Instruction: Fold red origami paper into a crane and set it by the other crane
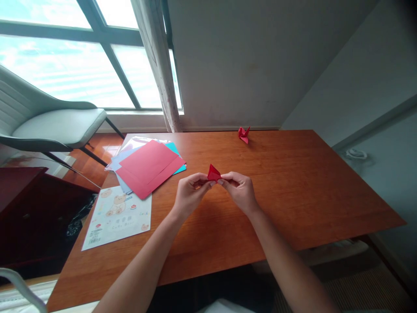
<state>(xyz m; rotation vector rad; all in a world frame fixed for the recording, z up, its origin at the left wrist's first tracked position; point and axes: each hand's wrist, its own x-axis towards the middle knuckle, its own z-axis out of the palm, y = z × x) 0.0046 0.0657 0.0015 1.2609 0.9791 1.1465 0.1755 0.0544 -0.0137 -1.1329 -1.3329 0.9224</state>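
Note:
A small piece of folded red paper (pixel 213 173) is held up over the middle of the wooden table, its pointed tip upward. My left hand (pixel 193 191) pinches its lower left corner between thumb and fingers. On the opposite side, my right hand (pixel 239 189) grips the lower right corner the same way. Both thumbs press near the bottom edge, almost meeting. Farther back stands a finished-looking red origami figure (pixel 243 135), shaped like a bird, apart from both hands.
Left on the table (pixel 293 187) lie red paper sheets (pixel 148 167) over blue ones (pixel 177 152), beside a white printed bear sheet (pixel 120 217). A pale chair (pixel 58 126) stands by the window at left. The table's back edge runs along the wall.

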